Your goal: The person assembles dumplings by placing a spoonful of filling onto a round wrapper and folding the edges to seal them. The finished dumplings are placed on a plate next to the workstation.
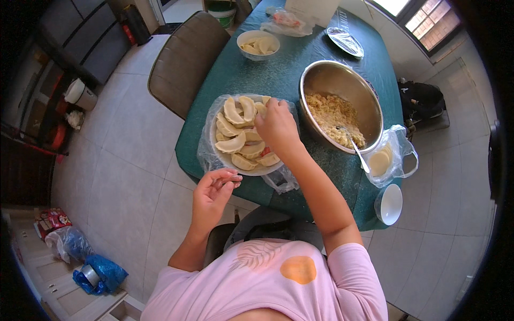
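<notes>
A round plate (212, 145) of pale, crescent-shaped dumplings (231, 143) rests on clear plastic near the table's left front edge. My right hand (276, 125) reaches over its right side, fingers bent down around a dumpling (261, 108) among the others; the hand hides part of the plate there. Just in front of the plate, my left hand (213, 196) hovers with loosely curled fingers and the thumb apart, holding nothing I can see. Right of the plate stands a large steel bowl (326, 80) of crumbly yellowish filling (334, 115), a spoon (360, 153) leaning in it.
Flat round wrappers (380, 162) lie in a plastic bag beside the steel bowl, near a small white bowl (391, 204) at the table edge. Farther back are a bowl of pale pieces (259, 45) and a covered plate (345, 42). A brown chair (187, 61) stands at the left.
</notes>
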`<state>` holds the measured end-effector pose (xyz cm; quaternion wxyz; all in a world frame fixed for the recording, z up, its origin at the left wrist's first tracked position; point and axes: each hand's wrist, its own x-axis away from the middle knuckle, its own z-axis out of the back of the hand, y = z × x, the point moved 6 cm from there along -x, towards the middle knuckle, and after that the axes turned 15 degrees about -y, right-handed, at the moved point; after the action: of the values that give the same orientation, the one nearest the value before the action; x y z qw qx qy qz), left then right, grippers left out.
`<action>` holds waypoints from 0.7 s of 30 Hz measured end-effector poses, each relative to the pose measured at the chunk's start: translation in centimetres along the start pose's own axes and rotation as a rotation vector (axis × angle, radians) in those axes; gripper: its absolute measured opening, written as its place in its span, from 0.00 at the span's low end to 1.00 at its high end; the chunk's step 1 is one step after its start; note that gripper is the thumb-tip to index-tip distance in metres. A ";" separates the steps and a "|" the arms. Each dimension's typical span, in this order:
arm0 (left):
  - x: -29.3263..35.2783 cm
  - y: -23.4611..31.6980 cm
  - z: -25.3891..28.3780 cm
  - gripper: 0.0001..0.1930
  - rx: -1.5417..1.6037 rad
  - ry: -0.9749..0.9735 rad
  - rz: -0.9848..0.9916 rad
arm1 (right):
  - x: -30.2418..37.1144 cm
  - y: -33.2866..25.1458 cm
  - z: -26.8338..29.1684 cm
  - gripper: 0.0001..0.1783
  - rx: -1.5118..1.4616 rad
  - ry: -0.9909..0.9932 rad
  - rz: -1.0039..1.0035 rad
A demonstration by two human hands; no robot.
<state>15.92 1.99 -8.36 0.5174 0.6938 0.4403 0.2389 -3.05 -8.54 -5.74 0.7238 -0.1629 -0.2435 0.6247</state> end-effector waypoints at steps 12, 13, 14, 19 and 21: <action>-0.1 0.1 0.5 0.07 -0.004 -0.006 -0.010 | 6.1 -0.8 3.2 0.18 -0.023 0.023 0.143; -0.4 0.1 0.5 0.08 0.005 -0.016 -0.016 | 8.4 -0.8 4.3 0.17 0.002 0.023 0.207; -0.8 0.1 0.4 0.09 0.015 -0.032 -0.018 | 10.8 -0.5 5.2 0.16 -0.086 -0.093 0.227; -2.1 0.5 -0.8 0.11 -0.032 -0.116 -0.006 | 19.0 4.4 10.4 0.07 -0.219 -0.520 0.090; -2.9 0.3 -2.2 0.11 -0.040 -0.173 -0.007 | 19.9 9.8 13.6 0.04 -0.266 -0.420 -0.182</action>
<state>12.88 0.63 -6.98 0.5681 0.6998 0.3915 0.1853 -16.73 11.74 3.22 0.6829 -0.1005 -0.4821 0.5395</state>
